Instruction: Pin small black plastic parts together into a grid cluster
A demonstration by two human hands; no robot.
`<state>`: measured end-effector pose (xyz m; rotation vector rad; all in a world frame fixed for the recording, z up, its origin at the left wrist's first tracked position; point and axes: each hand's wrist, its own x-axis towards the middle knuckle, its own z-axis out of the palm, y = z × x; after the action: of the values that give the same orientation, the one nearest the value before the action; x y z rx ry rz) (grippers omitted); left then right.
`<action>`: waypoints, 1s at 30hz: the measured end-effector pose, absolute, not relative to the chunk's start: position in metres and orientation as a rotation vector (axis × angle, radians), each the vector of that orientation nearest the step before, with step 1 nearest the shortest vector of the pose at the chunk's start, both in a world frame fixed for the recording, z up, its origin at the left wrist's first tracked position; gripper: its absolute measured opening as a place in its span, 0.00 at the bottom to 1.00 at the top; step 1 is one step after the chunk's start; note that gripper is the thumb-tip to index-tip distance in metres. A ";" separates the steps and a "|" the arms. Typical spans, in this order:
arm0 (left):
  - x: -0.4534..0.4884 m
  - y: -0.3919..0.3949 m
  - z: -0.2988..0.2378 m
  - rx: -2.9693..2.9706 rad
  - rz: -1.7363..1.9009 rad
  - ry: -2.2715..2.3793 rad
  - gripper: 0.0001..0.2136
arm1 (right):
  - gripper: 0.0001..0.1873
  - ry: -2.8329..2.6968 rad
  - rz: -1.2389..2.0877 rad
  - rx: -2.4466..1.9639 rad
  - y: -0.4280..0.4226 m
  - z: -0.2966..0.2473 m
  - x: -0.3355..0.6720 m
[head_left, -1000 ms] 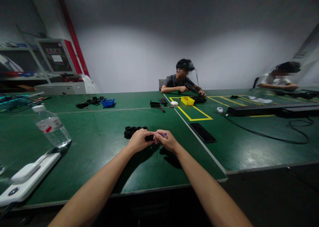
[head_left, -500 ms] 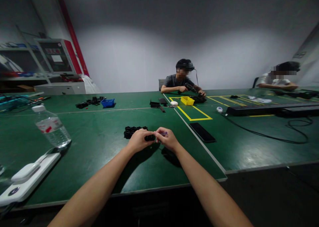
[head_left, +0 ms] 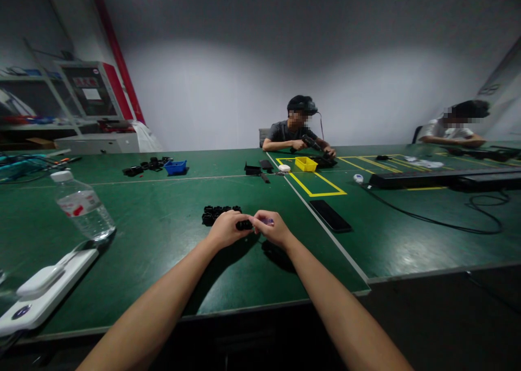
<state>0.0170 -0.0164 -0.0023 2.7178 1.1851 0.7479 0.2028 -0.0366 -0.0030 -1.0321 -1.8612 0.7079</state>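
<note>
On the green table in front of me lies a group of black knobby parts (head_left: 222,213), in rows and partly covered by my left hand (head_left: 228,230). That hand is closed on a black part with rounded lobes, which shows at its fingertips. Just to the right, my right hand (head_left: 273,228) is closed, its fingertips meeting those of my left. A small purplish, see-through piece (head_left: 267,221) shows between its fingers; its kind is too small to make out. Shadow and fingers hide where the two hands meet.
A water bottle (head_left: 85,207) and a white power bank (head_left: 49,292) stand at left. A phone (head_left: 330,215) lies at right. Farther off are a blue bin (head_left: 176,168), a yellow bin (head_left: 306,164) and black parts (head_left: 148,165). Two people sit across the table.
My right fingertips have shifted very slightly left against the black part. My left hand and the things on the table look the same.
</note>
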 end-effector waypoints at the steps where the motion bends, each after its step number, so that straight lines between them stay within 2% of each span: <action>1: 0.017 -0.016 -0.002 2.718 0.745 1.189 0.10 | 0.20 -1.869 0.703 -1.033 -0.037 -0.003 0.203; 22: 0.017 -0.016 -0.003 2.739 0.724 1.147 0.11 | 0.17 -1.936 0.655 -1.057 -0.041 0.000 0.203; 30: 0.017 -0.015 -0.003 2.806 0.611 1.117 0.13 | 0.17 -1.983 0.591 -1.105 -0.039 -0.004 0.202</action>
<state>0.0167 -0.0146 -0.0026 2.8064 1.1167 0.6110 0.2018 -0.0391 -0.0044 -1.1046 -1.9830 0.5908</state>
